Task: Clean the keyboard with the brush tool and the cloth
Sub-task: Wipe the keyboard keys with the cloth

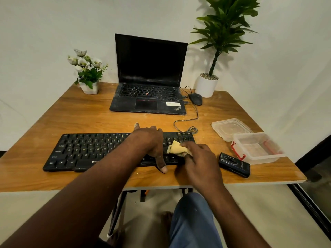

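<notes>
- The keyboard (86,151) is black with pale key legends. It lies flat on the desk (89,119), close to the near edge and parallel to it. The left grip (150,144) is spread across its right half.
- The cloth (176,149) is small, yellow and crumpled. It is pressed onto the keys at the keyboard's right end, pinched in the right grip (197,158).
- The brush tool (234,164) is dark and boxy, with no bristles showing. It lies flat and slightly angled just right of the keyboard, toward the desk's near right corner.
</notes>
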Action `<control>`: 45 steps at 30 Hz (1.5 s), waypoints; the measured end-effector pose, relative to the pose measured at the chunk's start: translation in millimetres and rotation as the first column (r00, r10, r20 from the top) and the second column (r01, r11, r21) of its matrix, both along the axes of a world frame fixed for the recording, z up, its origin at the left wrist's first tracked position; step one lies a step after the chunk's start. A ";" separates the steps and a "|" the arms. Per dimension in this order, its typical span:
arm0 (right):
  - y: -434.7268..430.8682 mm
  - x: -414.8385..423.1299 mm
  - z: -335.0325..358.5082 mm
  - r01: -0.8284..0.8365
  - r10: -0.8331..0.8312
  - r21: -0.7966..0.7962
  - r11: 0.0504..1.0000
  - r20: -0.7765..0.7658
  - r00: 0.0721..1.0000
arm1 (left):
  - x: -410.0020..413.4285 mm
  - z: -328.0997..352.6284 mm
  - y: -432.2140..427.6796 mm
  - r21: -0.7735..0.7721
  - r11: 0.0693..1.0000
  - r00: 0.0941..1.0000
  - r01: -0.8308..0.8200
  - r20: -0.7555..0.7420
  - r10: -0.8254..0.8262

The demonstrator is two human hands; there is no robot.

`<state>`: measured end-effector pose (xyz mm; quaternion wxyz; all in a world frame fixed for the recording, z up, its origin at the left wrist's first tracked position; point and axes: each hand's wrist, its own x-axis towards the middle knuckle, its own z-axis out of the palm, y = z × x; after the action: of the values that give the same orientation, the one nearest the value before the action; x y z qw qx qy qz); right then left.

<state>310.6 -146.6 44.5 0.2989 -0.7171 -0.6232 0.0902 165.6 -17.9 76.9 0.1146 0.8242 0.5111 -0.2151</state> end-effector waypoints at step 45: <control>75.0 48.1 1.6 0.251 -0.258 0.069 0.965 0.129 0.957 | 21.8 7.1 1.6 0.010 1.000 1.000 0.018 0.021 -0.018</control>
<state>358.7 -71.7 46.1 0.2829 -0.7879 -0.5467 -0.0147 187.4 -16.3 84.0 0.1141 0.8317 0.5033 -0.2048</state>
